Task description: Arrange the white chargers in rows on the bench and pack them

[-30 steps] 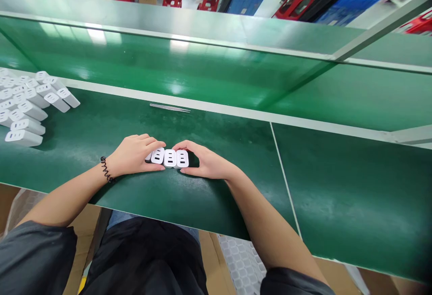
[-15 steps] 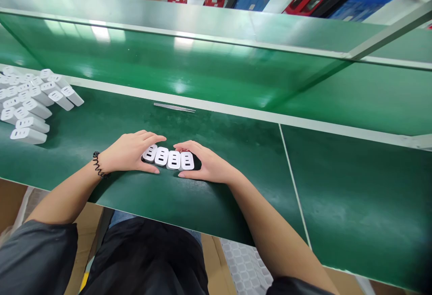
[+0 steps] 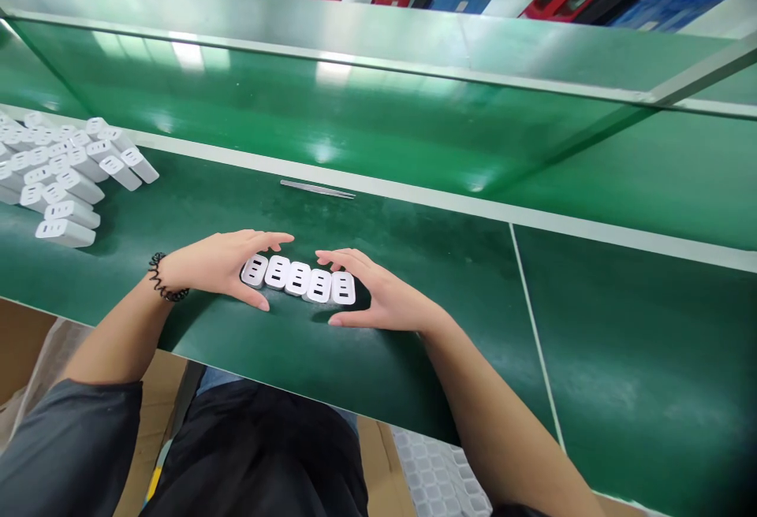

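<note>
Several white USB chargers (image 3: 296, 279) stand upright in a tight, slightly slanting row on the green bench, port faces up. Around the left end of the row curves my left hand (image 3: 221, 265), thumb on the near side and fingers on the far side, spread apart. My right hand (image 3: 382, 292) frames the right end in the same way, its thumb well apart from the fingers. A small dark gap shows between the right palm and the end charger (image 3: 343, 288). Whether either palm touches a charger is hard to see.
A heap of white chargers (image 3: 65, 166) lies at the far left of the green bench (image 3: 639, 359). Metal tweezers (image 3: 318, 189) rest near the back ledge. Behind rises a glossy green panel (image 3: 378, 115). Clear plastic trays (image 3: 434, 466) sit below the front edge.
My hands have moved apart and opened wider. More of the row now shows, including the charger at its left end. The whole view has shifted slightly.
</note>
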Available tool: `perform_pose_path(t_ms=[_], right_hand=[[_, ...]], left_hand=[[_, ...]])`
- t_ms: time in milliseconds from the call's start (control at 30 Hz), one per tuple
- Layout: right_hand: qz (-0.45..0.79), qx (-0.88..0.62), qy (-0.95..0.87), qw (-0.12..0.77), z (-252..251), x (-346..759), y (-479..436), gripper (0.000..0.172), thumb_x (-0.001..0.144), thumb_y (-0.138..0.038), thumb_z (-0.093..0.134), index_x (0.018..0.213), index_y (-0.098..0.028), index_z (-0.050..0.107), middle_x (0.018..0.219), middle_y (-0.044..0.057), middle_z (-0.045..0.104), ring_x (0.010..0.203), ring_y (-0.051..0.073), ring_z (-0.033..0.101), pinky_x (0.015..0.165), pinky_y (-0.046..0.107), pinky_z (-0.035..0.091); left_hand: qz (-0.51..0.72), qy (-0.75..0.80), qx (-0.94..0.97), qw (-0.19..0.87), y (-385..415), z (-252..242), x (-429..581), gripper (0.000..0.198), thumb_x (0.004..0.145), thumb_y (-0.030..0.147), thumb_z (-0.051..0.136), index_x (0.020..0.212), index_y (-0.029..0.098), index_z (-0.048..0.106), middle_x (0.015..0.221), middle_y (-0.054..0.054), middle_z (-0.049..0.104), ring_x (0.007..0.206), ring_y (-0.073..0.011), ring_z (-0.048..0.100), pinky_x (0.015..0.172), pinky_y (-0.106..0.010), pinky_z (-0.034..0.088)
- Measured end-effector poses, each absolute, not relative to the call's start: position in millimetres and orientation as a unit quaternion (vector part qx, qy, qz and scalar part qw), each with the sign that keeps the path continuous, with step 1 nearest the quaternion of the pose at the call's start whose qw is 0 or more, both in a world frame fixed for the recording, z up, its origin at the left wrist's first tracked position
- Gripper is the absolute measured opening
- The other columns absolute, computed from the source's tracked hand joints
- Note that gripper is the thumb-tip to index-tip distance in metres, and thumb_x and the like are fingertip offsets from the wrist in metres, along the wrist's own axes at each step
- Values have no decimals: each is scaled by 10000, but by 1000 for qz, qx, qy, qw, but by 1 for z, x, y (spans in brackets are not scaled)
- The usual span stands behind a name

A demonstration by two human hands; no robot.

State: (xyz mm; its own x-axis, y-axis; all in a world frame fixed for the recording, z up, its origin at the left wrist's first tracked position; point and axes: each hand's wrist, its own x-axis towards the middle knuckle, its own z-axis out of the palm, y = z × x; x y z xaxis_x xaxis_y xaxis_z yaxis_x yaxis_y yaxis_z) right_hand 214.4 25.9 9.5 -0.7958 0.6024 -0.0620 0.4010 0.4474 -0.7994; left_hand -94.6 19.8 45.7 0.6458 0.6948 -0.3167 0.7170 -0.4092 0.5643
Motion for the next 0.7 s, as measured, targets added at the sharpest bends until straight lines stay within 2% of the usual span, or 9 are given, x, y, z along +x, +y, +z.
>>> perform_pose_path(t_ms=[133, 333, 467, 633, 700], right_hand=[[471, -261, -837, 98, 11, 223, 34, 755, 832, -461, 732, 1478, -272, 388, 1424, 107, 526, 1277, 275, 503, 1087, 479, 450], [475, -239, -842, 92, 11, 225, 36, 632, 888, -392, 669, 1457, -257, 431, 1457, 98, 525, 1295, 265, 493, 1097, 467, 434], [477, -242, -841, 86, 10, 224, 36, 639, 886, -415, 673, 1457, -254, 436, 1456, 98, 529, 1286, 263, 501, 1086, 459, 444], [481, -243, -838, 86, 10, 224, 37, 666, 876, -442, 684, 1465, -254, 436, 1457, 100, 530, 1291, 266, 499, 1096, 470, 437], [483, -240, -837, 88, 10, 225, 37, 676, 875, -445, 685, 1472, -255, 431, 1462, 103, 527, 1299, 269, 495, 1104, 475, 430]], left_hand=[[-45, 418, 834, 358, 25, 46, -104, 915, 762, 512, 766, 1517, 293, 296, 1434, -58, 536, 1252, -244, 550, 961, -285, 433], [-65, 404, 840, 355, 26, 40, -99, 712, 848, 376, 691, 1473, 272, 368, 1402, -56, 551, 1239, -238, 538, 965, -291, 411], [-39, 409, 841, 352, 27, 41, -103, 674, 835, 339, 684, 1442, 254, 403, 1354, -67, 537, 1179, -225, 555, 925, -279, 428], [-20, 424, 836, 348, 28, 45, -109, 587, 839, 371, 639, 1379, 228, 458, 1266, -81, 494, 898, -163, 593, 780, -264, 471], [-11, 414, 840, 350, 29, 47, -112, 547, 856, 304, 593, 1378, 226, 450, 1261, -83, 513, 943, -174, 598, 807, -270, 475]])
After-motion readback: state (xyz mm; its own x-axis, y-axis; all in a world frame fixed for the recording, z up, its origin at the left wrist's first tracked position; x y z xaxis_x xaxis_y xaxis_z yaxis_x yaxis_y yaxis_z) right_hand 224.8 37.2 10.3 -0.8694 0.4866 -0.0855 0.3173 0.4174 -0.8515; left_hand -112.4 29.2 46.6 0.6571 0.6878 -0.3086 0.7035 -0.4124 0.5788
